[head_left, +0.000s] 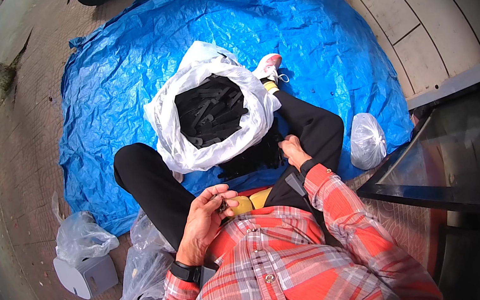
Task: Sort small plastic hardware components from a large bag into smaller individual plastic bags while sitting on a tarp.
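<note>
My left hand [203, 219] is turned palm up in front of my belly, its fingers curled round a few small dark pieces [221, 205] too small to make out. My right hand [295, 148] reaches between my legs, closed, at the edge of a heap of black pieces [254, 159]; what its fingers hold is hidden. Just beyond both hands stands a white plastic sack [162, 125], its mouth rolled wide. Many flat, narrow black plastic-looking pieces [210, 109] fill it.
A blue tarp [323, 39] lies under the sack and my legs. To the right are a tied bag [368, 143] and a dark glass-and-metal frame [447, 158]. At left sit a grey box [87, 276] and clear plastic bags [141, 283]. A tiled wall [414, 10] rises far right.
</note>
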`<state>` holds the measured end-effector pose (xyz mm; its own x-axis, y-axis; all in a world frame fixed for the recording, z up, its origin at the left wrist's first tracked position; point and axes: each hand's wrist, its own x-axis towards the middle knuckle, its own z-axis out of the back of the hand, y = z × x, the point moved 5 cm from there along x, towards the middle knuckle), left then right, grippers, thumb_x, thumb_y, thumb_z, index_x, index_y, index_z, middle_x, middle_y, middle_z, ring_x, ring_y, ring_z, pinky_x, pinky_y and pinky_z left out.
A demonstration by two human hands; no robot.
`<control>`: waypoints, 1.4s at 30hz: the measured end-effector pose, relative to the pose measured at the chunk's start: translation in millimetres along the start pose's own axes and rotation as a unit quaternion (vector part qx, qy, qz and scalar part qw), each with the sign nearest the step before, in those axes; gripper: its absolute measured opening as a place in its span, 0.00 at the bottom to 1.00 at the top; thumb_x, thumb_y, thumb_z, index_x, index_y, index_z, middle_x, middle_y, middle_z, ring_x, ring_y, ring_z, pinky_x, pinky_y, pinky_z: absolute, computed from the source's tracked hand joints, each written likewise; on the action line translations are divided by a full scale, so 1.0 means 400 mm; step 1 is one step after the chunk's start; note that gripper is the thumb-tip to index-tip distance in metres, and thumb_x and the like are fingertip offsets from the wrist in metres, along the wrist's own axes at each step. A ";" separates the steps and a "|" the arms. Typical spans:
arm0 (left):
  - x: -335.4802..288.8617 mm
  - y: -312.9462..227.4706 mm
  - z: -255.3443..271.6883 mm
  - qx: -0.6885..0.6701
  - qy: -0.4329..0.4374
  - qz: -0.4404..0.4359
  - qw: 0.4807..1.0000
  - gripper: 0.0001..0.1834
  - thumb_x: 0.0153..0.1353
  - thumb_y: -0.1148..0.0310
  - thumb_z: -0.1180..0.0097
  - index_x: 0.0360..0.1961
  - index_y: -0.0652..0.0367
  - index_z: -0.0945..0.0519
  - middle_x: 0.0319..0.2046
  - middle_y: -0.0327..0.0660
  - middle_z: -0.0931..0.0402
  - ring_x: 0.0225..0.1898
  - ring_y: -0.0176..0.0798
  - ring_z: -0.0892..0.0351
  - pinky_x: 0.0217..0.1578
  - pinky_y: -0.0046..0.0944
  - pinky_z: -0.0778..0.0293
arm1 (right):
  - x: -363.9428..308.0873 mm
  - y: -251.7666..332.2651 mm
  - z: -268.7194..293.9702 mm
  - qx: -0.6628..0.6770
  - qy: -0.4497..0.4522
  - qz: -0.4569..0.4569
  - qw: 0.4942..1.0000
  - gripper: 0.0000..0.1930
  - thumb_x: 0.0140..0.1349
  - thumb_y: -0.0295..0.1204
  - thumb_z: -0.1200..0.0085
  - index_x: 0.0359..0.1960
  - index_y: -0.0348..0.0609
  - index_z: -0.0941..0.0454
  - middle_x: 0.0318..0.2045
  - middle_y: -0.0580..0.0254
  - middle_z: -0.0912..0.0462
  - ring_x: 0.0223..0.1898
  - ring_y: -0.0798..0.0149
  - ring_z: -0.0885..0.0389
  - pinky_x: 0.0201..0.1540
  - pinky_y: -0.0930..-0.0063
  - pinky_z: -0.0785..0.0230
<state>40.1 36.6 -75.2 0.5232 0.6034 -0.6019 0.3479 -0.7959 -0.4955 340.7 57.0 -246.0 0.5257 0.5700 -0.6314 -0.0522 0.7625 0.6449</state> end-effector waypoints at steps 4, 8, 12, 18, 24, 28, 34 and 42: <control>-0.029 0.001 0.020 -0.042 0.003 -0.005 0.999 0.12 0.64 0.70 0.56 0.45 0.65 0.32 0.38 0.50 0.25 0.35 0.38 0.22 0.31 0.30 0.25 | -0.072 0.142 0.029 0.025 -0.194 0.262 0.945 0.11 0.53 0.19 0.55 0.40 0.33 0.30 0.36 0.52 0.24 0.39 0.58 0.24 0.42 0.69 0.30; -0.028 0.011 0.043 -0.100 0.096 0.011 0.990 0.14 0.64 0.63 0.55 0.39 0.65 0.29 0.30 0.47 0.23 0.25 0.34 0.24 0.21 0.27 0.31 | -0.275 0.403 -0.055 -0.047 -0.007 0.478 0.877 0.11 0.53 0.18 0.53 0.39 0.38 0.28 0.35 0.54 0.26 0.37 0.54 0.26 0.41 0.67 0.33; -0.040 -0.009 0.026 -0.073 0.074 -0.009 0.995 0.18 0.64 0.58 0.57 0.33 0.65 0.27 0.26 0.46 0.24 0.20 0.32 0.30 0.15 0.26 0.38 | -0.274 0.491 -0.184 -0.307 -0.081 0.622 0.716 0.11 0.45 0.21 0.49 0.33 0.42 0.29 0.33 0.56 0.30 0.39 0.55 0.33 0.38 0.63 0.39; -0.055 -0.045 0.055 -0.042 0.063 -0.052 0.996 0.16 0.63 0.61 0.54 0.32 0.66 0.24 0.26 0.43 0.24 0.20 0.29 0.30 0.13 0.24 0.40 | -0.276 0.518 -0.130 -0.315 -0.036 0.582 0.749 0.05 0.49 0.22 0.49 0.28 0.41 0.31 0.27 0.55 0.29 0.31 0.51 0.29 0.33 0.60 0.37; -0.031 -0.143 -0.051 0.079 0.028 -0.106 0.991 0.13 0.60 0.67 0.49 0.42 0.66 0.24 0.27 0.37 0.25 0.22 0.25 0.31 0.17 0.23 0.39 | -0.473 0.571 -0.009 -0.166 0.121 0.427 0.881 0.08 0.49 0.26 0.48 0.30 0.36 0.25 0.17 0.58 0.25 0.18 0.70 0.28 0.25 0.74 0.34; -0.023 -0.157 -0.122 0.338 0.015 -0.257 0.905 0.18 0.54 0.71 0.42 0.46 0.66 0.26 0.25 0.31 0.29 0.25 0.22 0.35 0.28 0.24 0.37 | -0.555 0.535 -0.023 -0.088 0.276 0.355 0.889 0.09 0.54 0.27 0.44 0.34 0.35 0.24 0.16 0.72 0.27 0.16 0.80 0.31 0.18 0.86 0.38; -0.018 -0.100 -0.106 0.116 -0.031 -0.166 0.979 0.09 0.59 0.67 0.47 0.35 0.62 0.23 0.13 0.29 0.37 0.12 0.21 0.45 0.13 0.23 0.53 | -0.588 0.483 -0.054 -0.017 0.269 0.422 0.866 0.17 0.54 0.33 0.41 0.40 0.34 0.29 0.27 0.61 0.24 0.28 0.75 0.25 0.30 0.82 0.31; -0.036 -0.083 -0.068 -0.030 -0.009 -0.112 0.993 0.20 0.64 0.63 0.55 0.52 0.68 0.32 0.34 0.40 0.27 0.21 0.26 0.33 0.18 0.24 0.39 | -0.590 0.420 -0.059 0.037 0.326 0.312 0.891 0.20 0.62 0.26 0.54 0.57 0.46 0.35 0.24 0.68 0.26 0.18 0.81 0.34 0.19 0.89 0.40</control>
<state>42.3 52.9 -32.9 0.4144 0.7655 -0.4922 0.5003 -0.6434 -0.5794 187.7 57.7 1.1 -0.1931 0.9514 -0.2399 -0.0936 0.2255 0.9697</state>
